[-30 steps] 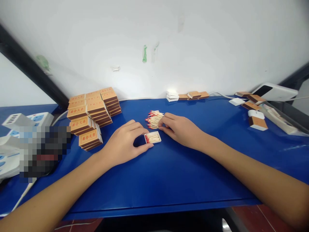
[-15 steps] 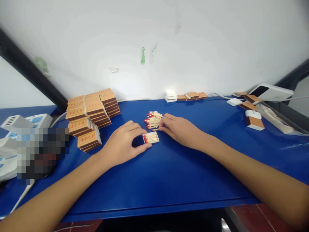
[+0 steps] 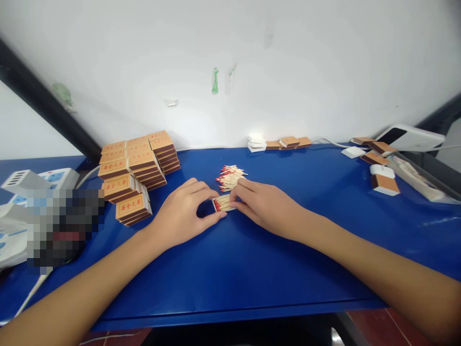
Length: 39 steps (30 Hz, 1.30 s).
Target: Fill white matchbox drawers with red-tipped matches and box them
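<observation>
My left hand [image 3: 185, 206] holds a small white matchbox tray [image 3: 215, 207] on the blue table, index finger at its far side and thumb at its near side. Inside it lie red-tipped matches [image 3: 223, 203], heads toward the left. My right hand [image 3: 268, 204] is pinched over the tray's right end, its fingertips at the match sticks. A match seems to be between them, largely hidden by the fingers. Just beyond the tray is a loose pile of matches [image 3: 229, 179], heads mostly leftward.
Stacked matchboxes [image 3: 131, 166] stand on the left, beside a power strip [image 3: 59, 180] with cables. White trays [image 3: 256, 142] and several matchbox sleeves [image 3: 290, 142] line the wall. More sleeves [image 3: 385, 184], a white device [image 3: 410, 138] and a dark bin [image 3: 428, 173] are at right.
My right hand has moved from the pile's right edge toward me and left, onto the tray's right end. My left hand keeps its hold on the tray.
</observation>
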Available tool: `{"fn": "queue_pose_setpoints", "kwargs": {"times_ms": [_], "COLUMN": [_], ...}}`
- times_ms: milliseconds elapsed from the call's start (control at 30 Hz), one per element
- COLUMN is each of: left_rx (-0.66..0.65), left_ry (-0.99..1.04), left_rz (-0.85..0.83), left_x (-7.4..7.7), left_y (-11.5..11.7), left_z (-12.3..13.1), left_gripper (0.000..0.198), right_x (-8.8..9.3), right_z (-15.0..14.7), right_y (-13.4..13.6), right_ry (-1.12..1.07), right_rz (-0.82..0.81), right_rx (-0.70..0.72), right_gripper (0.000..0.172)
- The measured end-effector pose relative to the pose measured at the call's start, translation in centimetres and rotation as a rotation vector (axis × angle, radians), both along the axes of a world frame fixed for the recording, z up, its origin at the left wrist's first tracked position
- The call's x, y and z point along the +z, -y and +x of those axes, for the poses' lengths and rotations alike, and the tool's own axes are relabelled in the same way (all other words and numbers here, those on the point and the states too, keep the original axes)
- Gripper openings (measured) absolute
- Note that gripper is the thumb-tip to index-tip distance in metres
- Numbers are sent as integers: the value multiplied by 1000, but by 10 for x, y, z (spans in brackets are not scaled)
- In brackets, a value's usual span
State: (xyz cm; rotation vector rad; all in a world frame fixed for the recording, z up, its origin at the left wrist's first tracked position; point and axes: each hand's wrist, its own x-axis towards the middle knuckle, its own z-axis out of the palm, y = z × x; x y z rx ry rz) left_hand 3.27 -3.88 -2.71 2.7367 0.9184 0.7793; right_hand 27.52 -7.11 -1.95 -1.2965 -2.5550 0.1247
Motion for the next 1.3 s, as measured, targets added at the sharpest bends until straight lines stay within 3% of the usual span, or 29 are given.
{"fn": "queue_pose_setpoints", "kwargs": {"times_ms": [533,733,1067,1300], "left_rx": [-58,-65,-74,-76], "left_ry": [-13,-13,-7,-2], "left_rz": [-37,-33,-32,-29], "left_x": [2,3,2,2], "left_y": [2,3,2,2], "left_z": [0,1,0,1], "left_gripper": [26,23,24,24], "right_x": [-1,-9,-16,-16], "right_z": [4,12,9,11], "right_y": [-1,-15,-23,-22], "right_ry": [-142,-266,-184,-203], "right_rz": [-32,97,-5,89], "right_rx": [35,-152,-200,-170], "right_gripper": [16,11,12,7]}}
